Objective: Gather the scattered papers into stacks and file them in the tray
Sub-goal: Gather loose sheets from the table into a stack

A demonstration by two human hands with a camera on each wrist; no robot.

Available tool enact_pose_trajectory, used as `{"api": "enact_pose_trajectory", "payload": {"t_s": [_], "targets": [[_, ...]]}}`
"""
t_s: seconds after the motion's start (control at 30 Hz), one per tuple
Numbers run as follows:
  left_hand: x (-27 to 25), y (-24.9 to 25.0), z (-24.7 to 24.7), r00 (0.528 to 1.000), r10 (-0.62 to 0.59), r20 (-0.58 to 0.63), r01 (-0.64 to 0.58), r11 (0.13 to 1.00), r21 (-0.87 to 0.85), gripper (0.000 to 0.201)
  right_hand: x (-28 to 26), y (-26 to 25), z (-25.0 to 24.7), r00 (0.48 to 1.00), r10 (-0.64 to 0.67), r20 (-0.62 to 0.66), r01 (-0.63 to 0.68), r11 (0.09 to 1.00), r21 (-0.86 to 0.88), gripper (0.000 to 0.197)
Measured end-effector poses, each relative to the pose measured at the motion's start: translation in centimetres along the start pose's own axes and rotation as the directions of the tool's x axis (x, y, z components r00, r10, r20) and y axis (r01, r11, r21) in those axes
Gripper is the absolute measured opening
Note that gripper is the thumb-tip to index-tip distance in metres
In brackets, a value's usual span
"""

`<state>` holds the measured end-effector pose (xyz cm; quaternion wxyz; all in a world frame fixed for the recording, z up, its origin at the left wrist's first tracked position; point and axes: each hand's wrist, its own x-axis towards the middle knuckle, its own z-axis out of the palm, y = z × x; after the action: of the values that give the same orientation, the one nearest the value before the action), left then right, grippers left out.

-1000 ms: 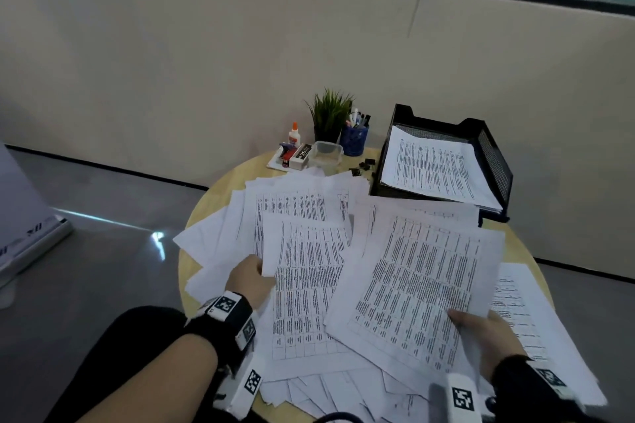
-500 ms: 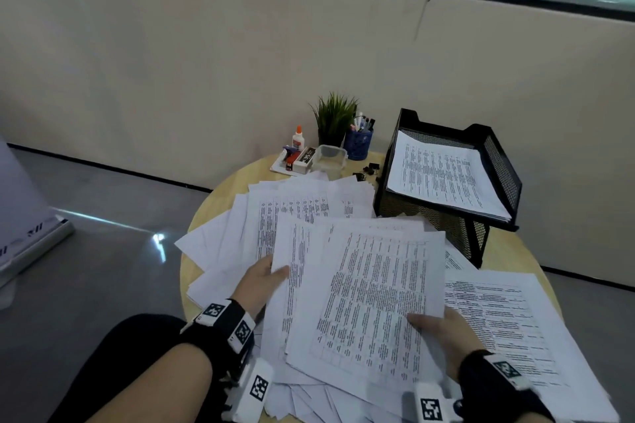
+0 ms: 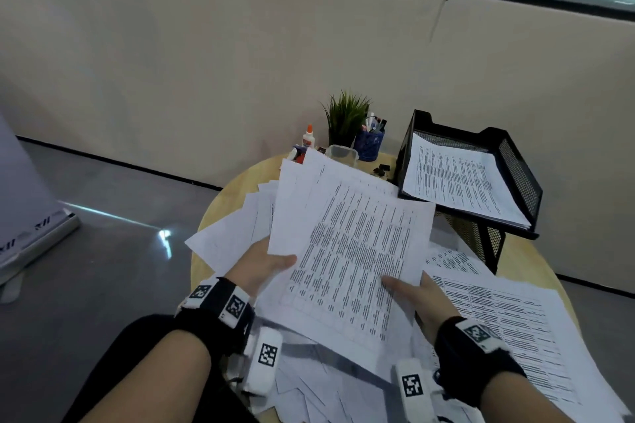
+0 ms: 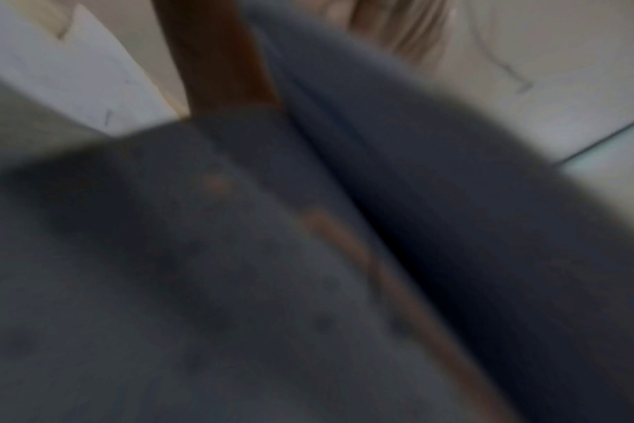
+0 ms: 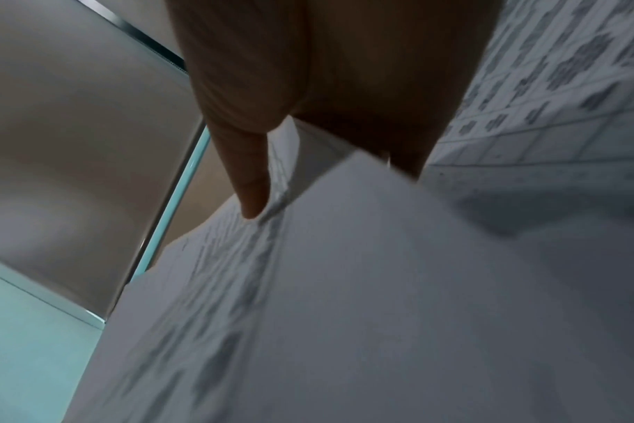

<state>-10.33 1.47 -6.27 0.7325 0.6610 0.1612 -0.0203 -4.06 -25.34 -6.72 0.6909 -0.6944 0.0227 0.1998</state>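
Note:
A loose bundle of printed papers (image 3: 350, 251) is lifted and tilted above the round wooden table (image 3: 233, 196). My left hand (image 3: 261, 268) grips its left edge, thumb on top. My right hand (image 3: 412, 292) grips its lower right edge, thumb on the top sheet; the right wrist view shows that thumb (image 5: 250, 177) pressing the paper (image 5: 344, 286). More scattered sheets (image 3: 508, 319) lie on the table to the right and beneath. The black mesh tray (image 3: 515, 168) stands at the back right with a stack of papers (image 3: 453, 178) in its top tier. The left wrist view is dark and blurred.
At the table's back stand a small potted plant (image 3: 345, 117), a blue pen cup (image 3: 369, 142), a glue bottle (image 3: 308, 137), a clear plastic box (image 3: 342, 153) and black binder clips (image 3: 383, 170). A beige wall lies behind; grey floor lies left.
Both hands have drawn the sheets together and lifted them off the table; the right hand moved left with its papers, which now overlap those in the left hand.

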Motion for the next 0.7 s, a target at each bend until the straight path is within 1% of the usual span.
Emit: {"api": "enact_pose_trajectory", "payload": {"t_s": [0.03, 0.1, 0.2, 0.23, 0.3, 0.37, 0.4, 0.47, 0.5, 0.53, 0.57, 0.6, 0.67, 0.7], "targets": [[0.1, 0.4, -0.4, 1.000, 0.010, 0.009, -0.009, 1.000, -0.016, 0.048, 0.1, -0.5, 0.4, 1.000, 0.008, 0.024, -0.009, 0.999, 0.038, 0.028], [0.3, 0.9, -1.1, 1.000, 0.013, 0.007, -0.013, 0.999, -0.045, 0.048, 0.3, -1.2, 1.0, 0.995, 0.060, 0.084, -0.071, 0.989, 0.132, 0.028], [0.5, 1.5, -1.7, 1.000, 0.006, 0.002, -0.006, 0.997, -0.081, 0.039, 0.5, -1.5, 1.8, 0.977, 0.143, 0.159, -0.172, 0.967, 0.190, 0.033], [0.5, 1.7, -1.8, 1.000, 0.004, -0.001, -0.004, 0.997, -0.081, 0.033, 0.8, -1.5, 2.0, 0.976, 0.145, 0.163, -0.175, 0.967, 0.188, 0.034], [0.7, 1.6, -2.0, 0.999, -0.004, -0.035, 0.002, 0.998, -0.063, 0.021, 1.2, -1.2, 2.3, 0.985, 0.120, 0.123, -0.139, 0.977, 0.159, 0.034], [1.1, 1.0, -2.1, 0.993, -0.025, -0.113, 0.016, 0.997, -0.078, 0.013, 1.7, -1.1, 2.4, 0.997, 0.064, 0.044, -0.069, 0.990, 0.119, 0.024], [1.4, 0.5, -2.2, 0.982, -0.045, -0.181, 0.031, 0.996, -0.080, 0.011, 1.9, -1.2, 2.1, 0.999, 0.045, -0.003, -0.044, 0.991, 0.124, 0.021], [2.6, -1.1, -2.9, 0.932, -0.069, -0.355, 0.058, 0.997, -0.043, 0.016, 2.1, -1.4, 0.9, 0.996, 0.026, -0.083, -0.014, 0.989, 0.149, 0.023], [3.2, -1.9, -3.2, 0.905, -0.061, -0.420, 0.087, 0.995, 0.043, 0.020, 2.2, -1.6, 0.2, 0.993, 0.022, -0.112, -0.006, 0.989, 0.145, 0.026], [3.6, -2.4, -3.4, 0.894, -0.049, -0.446, 0.146, 0.972, 0.186, 0.022, 2.1, -1.8, -0.6, 0.991, 0.021, -0.134, -0.003, 0.991, 0.131, 0.029], [3.9, -2.8, -3.4, 0.890, -0.040, -0.454, 0.207, 0.923, 0.325, 0.027, 2.0, -2.0, -1.3, 0.988, 0.011, -0.154, 0.008, 0.993, 0.120, 0.031], [4.1, -3.0, -3.3, 0.887, -0.031, -0.461, 0.249, 0.873, 0.420, 0.033, 1.9, -2.3, -2.0, 0.985, -0.001, -0.174, 0.023, 0.993, 0.119, 0.031], [4.1, -2.8, -2.9, 0.889, -0.073, -0.451, 0.324, 0.797, 0.510, 0.046, 1.7, -2.9, -3.2, 0.977, -0.038, -0.208, 0.064, 0.991, 0.118, 0.030], [4.3, -2.9, -2.7, 0.886, -0.092, -0.455, 0.361, 0.752, 0.551, 0.061, 1.7, -3.1, -3.6, 0.973, -0.056, -0.222, 0.084, 0.989, 0.118, 0.029]]}}
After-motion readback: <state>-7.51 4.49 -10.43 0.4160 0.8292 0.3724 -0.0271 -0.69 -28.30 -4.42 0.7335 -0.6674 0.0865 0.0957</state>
